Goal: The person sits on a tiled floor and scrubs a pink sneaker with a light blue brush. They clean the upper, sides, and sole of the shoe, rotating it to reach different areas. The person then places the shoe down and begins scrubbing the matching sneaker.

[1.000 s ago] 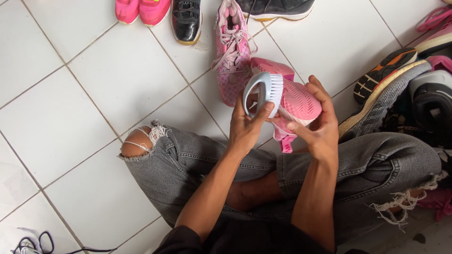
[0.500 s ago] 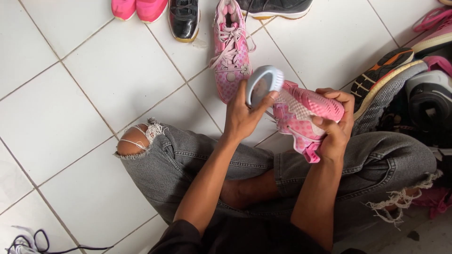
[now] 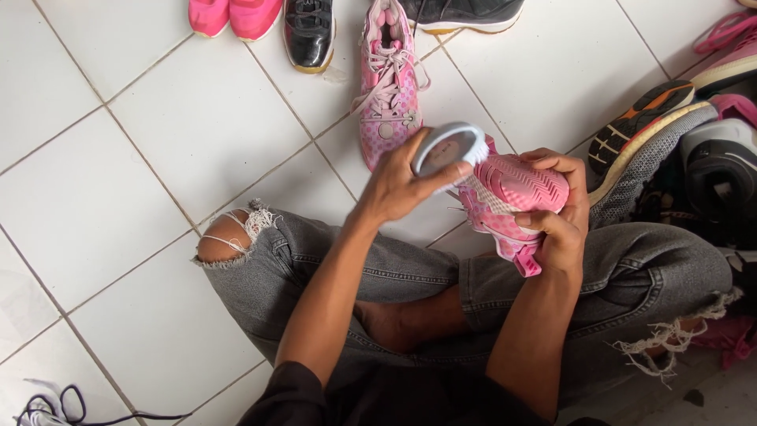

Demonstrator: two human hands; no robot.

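Note:
I sit cross-legged on a white tiled floor in torn grey jeans. My left hand (image 3: 398, 185) grips a round grey-backed brush (image 3: 448, 147), bristles pressed against the side of a pink sneaker (image 3: 512, 201). My right hand (image 3: 561, 213) clasps that sneaker from the right, sole turned up, holding it above my lap. Its matching pink sneaker (image 3: 386, 83) lies on the floor just beyond the brush, laces loose.
Along the top edge stand a pair of bright pink shoes (image 3: 235, 16), a black glossy shoe (image 3: 309, 33) and a dark shoe with a white sole (image 3: 465, 14). A heap of shoes (image 3: 678, 142) crowds the right side. Dark laces (image 3: 47, 406) lie at the bottom left.
The sneaker has been turned in my right hand so its sole faces up. The brush has shifted along the shoe's side while my left hand keeps hold of it.

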